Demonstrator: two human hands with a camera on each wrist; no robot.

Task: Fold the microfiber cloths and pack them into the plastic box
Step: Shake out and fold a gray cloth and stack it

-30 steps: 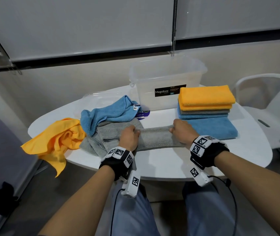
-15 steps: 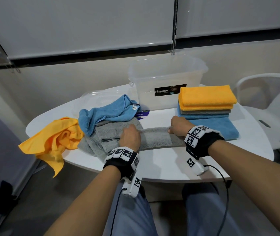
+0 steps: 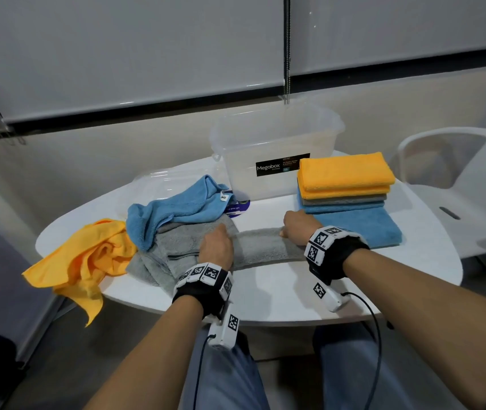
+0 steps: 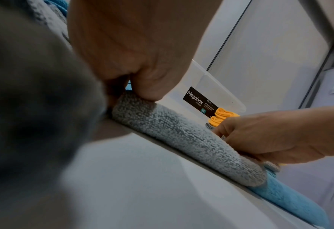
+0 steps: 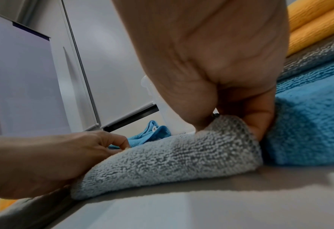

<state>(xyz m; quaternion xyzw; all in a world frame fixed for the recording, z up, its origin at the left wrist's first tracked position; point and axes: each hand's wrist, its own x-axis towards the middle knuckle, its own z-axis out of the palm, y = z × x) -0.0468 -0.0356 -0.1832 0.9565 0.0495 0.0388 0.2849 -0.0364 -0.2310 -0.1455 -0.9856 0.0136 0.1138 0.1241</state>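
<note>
A grey microfiber cloth (image 3: 261, 247) (image 4: 191, 139) (image 5: 172, 159) lies as a long folded strip near the front of the white table (image 3: 280, 294). My left hand (image 3: 216, 247) (image 4: 138, 74) pinches its left end, beside a loose pile of grey cloth (image 3: 173, 247). My right hand (image 3: 298, 227) (image 5: 231, 93) pinches its right end, against the folded blue cloth (image 3: 360, 226) (image 5: 309, 124). The clear plastic box (image 3: 277, 149) (image 4: 207, 86) stands open behind, its inside pale and hard to read.
A stack of folded orange, grey and blue cloths (image 3: 345, 182) sits right of the box. A crumpled blue cloth (image 3: 176, 207) and an orange cloth (image 3: 88, 255) hanging over the table edge lie at the left. The clear lid (image 3: 173, 182) lies behind them. A white chair (image 3: 454, 179) stands right.
Both hands have shifted slightly away from me along the table, still pinching the ends of the grey strip. My right hand has moved a little left and back.
</note>
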